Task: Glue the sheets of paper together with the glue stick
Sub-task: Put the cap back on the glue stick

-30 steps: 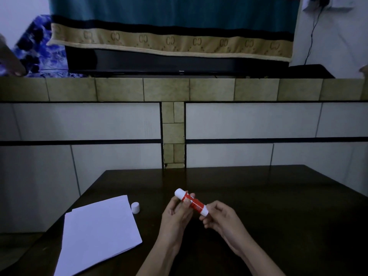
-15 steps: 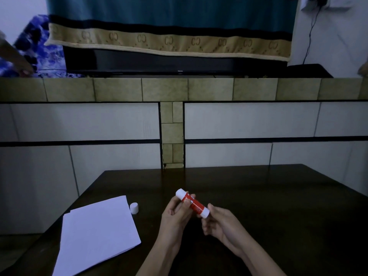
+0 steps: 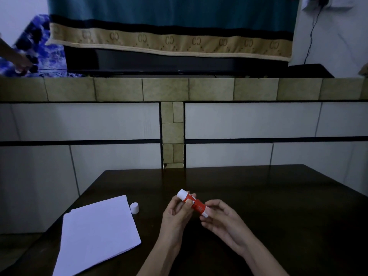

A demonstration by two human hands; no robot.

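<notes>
Dark wooden table [image 3: 258, 196] carries white paper sheets [image 3: 95, 236], a small white cap [image 3: 134, 207] just beside them; rightward, left hand [image 3: 175, 214] grips the uncapped red-and-white glue stick [image 3: 194, 203], right hand [image 3: 221, 220] has kept pinching its base, probably twisting glue out.

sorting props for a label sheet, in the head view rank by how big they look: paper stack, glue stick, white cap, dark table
1. dark table
2. paper stack
3. glue stick, partly hidden by both hands
4. white cap

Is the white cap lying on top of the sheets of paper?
No, the white cap stands on the dark table just beside the far right corner of the sheets of paper, not on them.
</notes>
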